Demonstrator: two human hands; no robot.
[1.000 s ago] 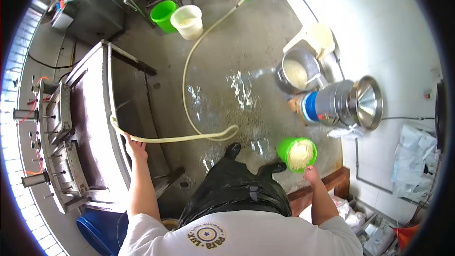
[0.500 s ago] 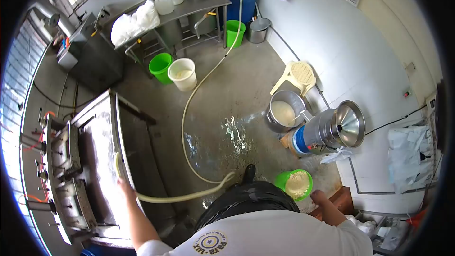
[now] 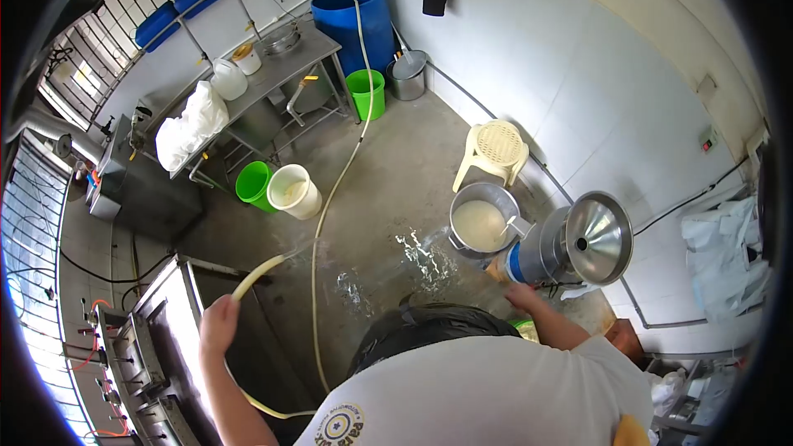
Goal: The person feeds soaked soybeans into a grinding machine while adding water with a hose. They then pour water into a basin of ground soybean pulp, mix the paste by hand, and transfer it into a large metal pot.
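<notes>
My left hand is closed around a pale hose near its end, beside the metal-framed table. Water comes out of the hose's tip toward the floor. My right hand hangs just below the grey machine with a steel funnel; its fingers are too small and blurred to tell their shape. Under my right forearm, a green bucket shows only in part. Near the machine stands a large pot of whitish liquid with a handle sticking out.
A cream plastic stool stands behind the pot. Green and white buckets are on the floor ahead. Farther back are a steel sink table and a blue barrel. The hose runs across the wet floor.
My left hand has moved off the table edge and raised the hose end toward the floor, with water now coming out. My right hand has moved from beside the green bucket toward the machine. The view has tilted up.
</notes>
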